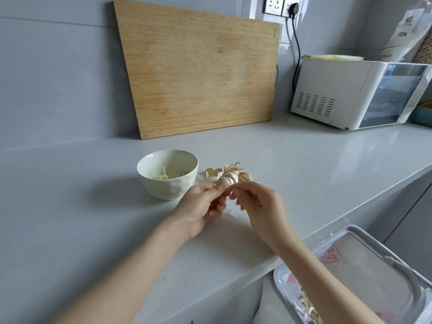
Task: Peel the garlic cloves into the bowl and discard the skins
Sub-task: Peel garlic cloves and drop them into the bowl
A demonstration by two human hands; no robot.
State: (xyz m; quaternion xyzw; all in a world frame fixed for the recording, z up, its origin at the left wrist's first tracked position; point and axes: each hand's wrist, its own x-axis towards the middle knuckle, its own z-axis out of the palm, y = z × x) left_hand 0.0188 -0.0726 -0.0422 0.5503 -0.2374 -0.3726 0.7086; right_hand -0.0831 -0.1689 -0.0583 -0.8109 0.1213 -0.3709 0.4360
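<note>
A white bowl [167,174] stands on the grey counter with several peeled cloves in its bottom. Right of it lies a small pile of unpeeled garlic cloves [230,174] with loose papery skin. Just in front of the pile, my left hand [201,208] holds a garlic clove [227,190] between thumb and curled fingers. My right hand [258,203] meets it from the right, fingertips pinching at the clove's skin. Most of the clove is hidden by my fingers. A scrap of skin [233,213] lies on the counter under my hands.
A wooden cutting board [201,66] leans against the wall behind. A white appliance [355,92] sits at the back right. Below the counter edge at the lower right stands a bin [355,277] lined with a plastic bag, garlic skins inside.
</note>
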